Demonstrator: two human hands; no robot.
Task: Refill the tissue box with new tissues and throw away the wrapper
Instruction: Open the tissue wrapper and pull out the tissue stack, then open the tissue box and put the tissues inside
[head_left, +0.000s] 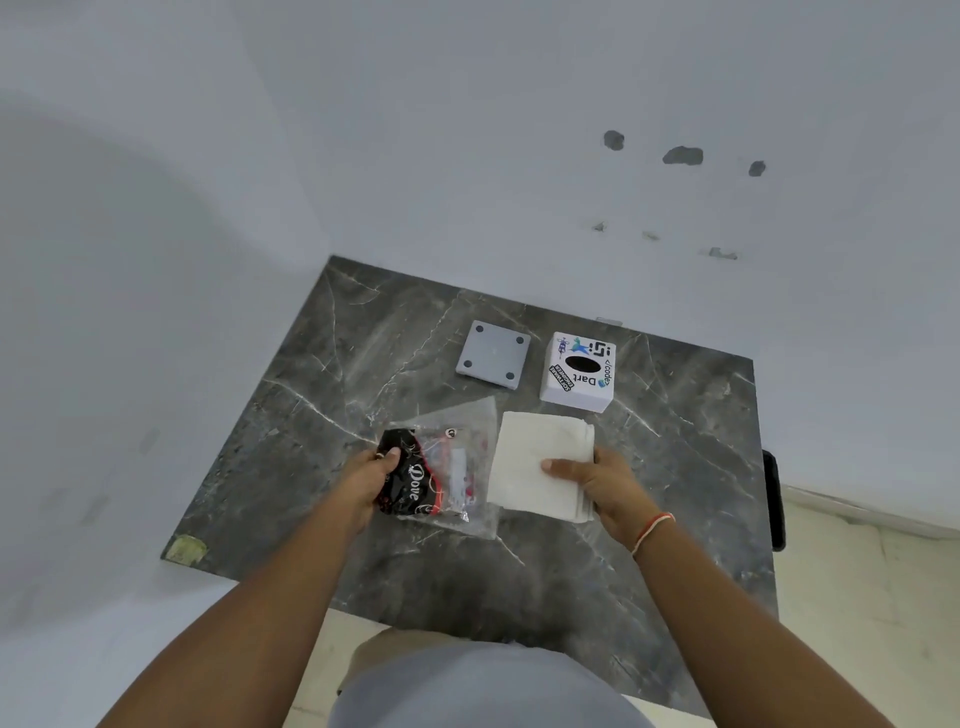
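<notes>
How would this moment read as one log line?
left hand holds wrapper | right hand holds tissue stack | tissue box unfilled, base plate off

Soft, even, cool daylight; wide-angle bending at the edges, perhaps slight blur overall.
</notes>
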